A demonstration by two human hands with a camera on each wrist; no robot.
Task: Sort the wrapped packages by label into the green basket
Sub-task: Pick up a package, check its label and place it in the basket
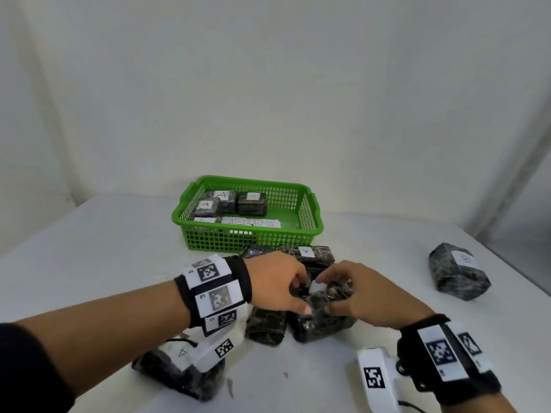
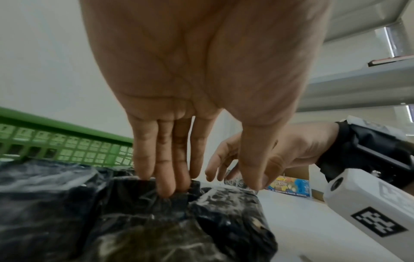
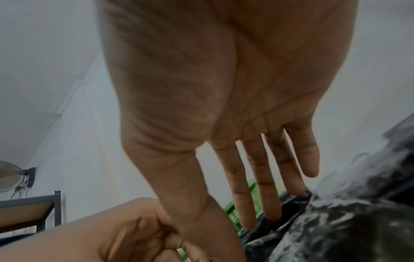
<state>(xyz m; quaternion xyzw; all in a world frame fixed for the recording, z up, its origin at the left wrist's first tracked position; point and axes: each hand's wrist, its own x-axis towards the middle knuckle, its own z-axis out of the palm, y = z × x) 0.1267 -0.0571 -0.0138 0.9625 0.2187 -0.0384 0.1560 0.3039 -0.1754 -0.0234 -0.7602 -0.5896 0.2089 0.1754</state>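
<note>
Black crinkled film wraps the central package (image 1: 320, 318), which lies on the white table (image 1: 104, 234) just near of the green basket (image 1: 307, 217), among other wrapped packages. Both hands work on it close together: the left hand (image 1: 275, 283) has its fingers (image 2: 165, 179) dug into a fold of wrap with the thumb opposing, and the right hand (image 1: 365, 295) touches its far side with straight fingertips (image 3: 272, 209). It looks soft-skinned, slippery and light; gripping across the firm short sides seems safer than the loose film.
</note>
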